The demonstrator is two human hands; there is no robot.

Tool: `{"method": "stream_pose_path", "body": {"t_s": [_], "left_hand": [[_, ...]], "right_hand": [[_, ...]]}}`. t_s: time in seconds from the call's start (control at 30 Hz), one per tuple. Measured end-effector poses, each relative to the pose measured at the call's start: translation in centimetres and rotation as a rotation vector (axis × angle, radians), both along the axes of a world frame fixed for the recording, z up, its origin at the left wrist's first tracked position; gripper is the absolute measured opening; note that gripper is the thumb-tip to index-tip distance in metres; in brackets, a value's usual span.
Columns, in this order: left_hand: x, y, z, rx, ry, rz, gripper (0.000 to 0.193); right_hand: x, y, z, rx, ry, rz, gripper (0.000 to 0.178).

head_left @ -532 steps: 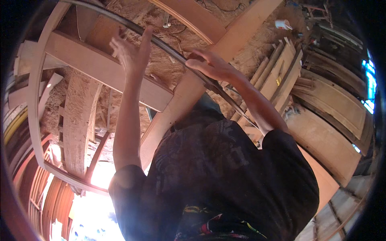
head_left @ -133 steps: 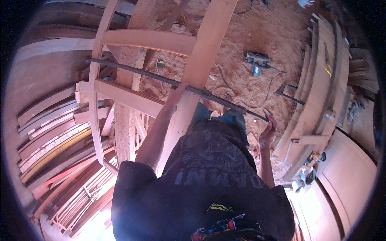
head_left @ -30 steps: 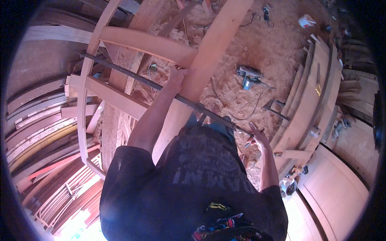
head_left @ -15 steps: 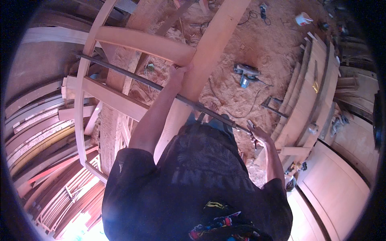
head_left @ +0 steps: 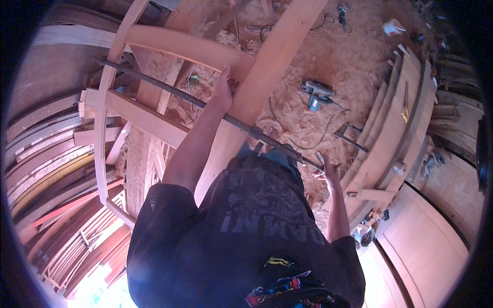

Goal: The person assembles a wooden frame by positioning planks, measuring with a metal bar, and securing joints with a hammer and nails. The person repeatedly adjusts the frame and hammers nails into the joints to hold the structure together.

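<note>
A long dark bar clamp [head_left: 169, 88] lies slantwise across a wooden frame, spanning from its curved outer piece [head_left: 101, 138] past the wide plank [head_left: 275, 61] on the right. My left hand [head_left: 222, 95] reaches over the clamp and grips the lower edge of the upper rail [head_left: 190, 49], close to where it meets the plank; some fingers are hidden behind the wood. At the clamp's right end, my right hand [head_left: 331, 175] is closed around its screw handle, with one finger raised. A second rail [head_left: 146, 119] runs below the clamp.
A blue circular saw [head_left: 316, 95] with its cord lies on the sawdust-covered floor. Curved boards [head_left: 398, 113] are stacked at right, with a yellow-handled saw [head_left: 405, 113] on top. Timber [head_left: 51, 149] fills the left side. A white bucket [head_left: 394, 27] stands far right.
My left hand has shifted slightly up and left along the upper rail. At the clamp handle, my right hand has turned and its fingers have changed position.
</note>
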State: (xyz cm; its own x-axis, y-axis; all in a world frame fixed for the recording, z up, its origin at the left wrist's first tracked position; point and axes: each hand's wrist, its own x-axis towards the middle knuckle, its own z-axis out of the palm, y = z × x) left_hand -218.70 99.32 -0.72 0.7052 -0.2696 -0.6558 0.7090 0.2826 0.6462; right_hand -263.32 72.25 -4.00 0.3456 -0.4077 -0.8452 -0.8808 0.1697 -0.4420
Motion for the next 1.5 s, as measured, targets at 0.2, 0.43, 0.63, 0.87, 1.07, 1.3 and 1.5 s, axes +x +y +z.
{"method": "stream_pose_path", "body": {"t_s": [0.2, 0.43, 0.63, 0.87, 1.07, 1.3, 1.5], "left_hand": [[-1.7, 2.1, 0.1, 0.620, -0.532, -0.830, 0.077], [-4.9, 1.3, 8.5, 1.166, -0.693, -1.220, 0.099], [-5.3, 1.0, 8.1, 1.143, -0.709, -1.182, 0.097], [-4.7, 2.9, 4.5, 1.061, -0.780, -1.084, 0.085], [-3.8, 1.3, 8.6, 1.072, -0.672, -1.189, 0.094], [-6.2, 2.5, 6.7, 1.096, -0.903, -0.946, 0.088], [-11.2, 8.9, 5.2, 0.970, -1.011, -0.065, 0.047]], "right_hand": [[0.3, 1.5, 1.7, -0.180, -0.147, -0.172, 0.071], [1.1, 2.6, 2.9, -0.371, -0.131, 0.112, 0.048], [1.6, -2.3, 3.3, 0.463, 0.046, -0.134, 0.055], [-1.0, 2.5, 5.8, -0.751, -0.500, 0.721, 0.080], [-2.9, -0.4, -1.4, -0.185, -0.411, 0.452, 0.067], [0.6, -2.0, 1.7, 0.296, 0.023, -0.044, 0.066], [-1.2, 1.4, 2.0, -0.064, -0.329, -0.121, 0.059]]}}
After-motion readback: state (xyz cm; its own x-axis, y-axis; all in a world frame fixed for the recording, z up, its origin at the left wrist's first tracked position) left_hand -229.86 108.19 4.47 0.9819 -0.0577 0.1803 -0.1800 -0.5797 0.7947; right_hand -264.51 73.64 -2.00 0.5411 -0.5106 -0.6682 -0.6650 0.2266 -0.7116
